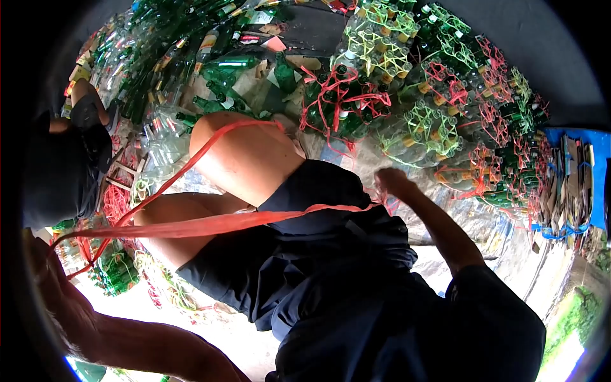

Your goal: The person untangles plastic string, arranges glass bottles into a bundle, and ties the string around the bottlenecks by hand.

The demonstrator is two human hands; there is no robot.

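A long red plastic strip [210, 224] stretches across my lap between my two hands, drawn nearly straight. At the left edge my left hand [49, 270], dark and partly cut off, is closed around one end. My right hand [394, 183] is a fist by my right hip, with the strip and thin red strands at its fingers. Another length of red strip [213, 137] runs over my bare knee and back toward the left hand. Beyond my knees stands a bundle of green bottles [344, 105] wrapped in red strip.
Loose green bottles [229, 63] are heaped at the far left. Bottle bundles tied with light green strip [426, 130] fill the right. Flattened cardboard [566, 184] is stacked by a blue panel [599, 181]. Another person [67, 169] sits at the left.
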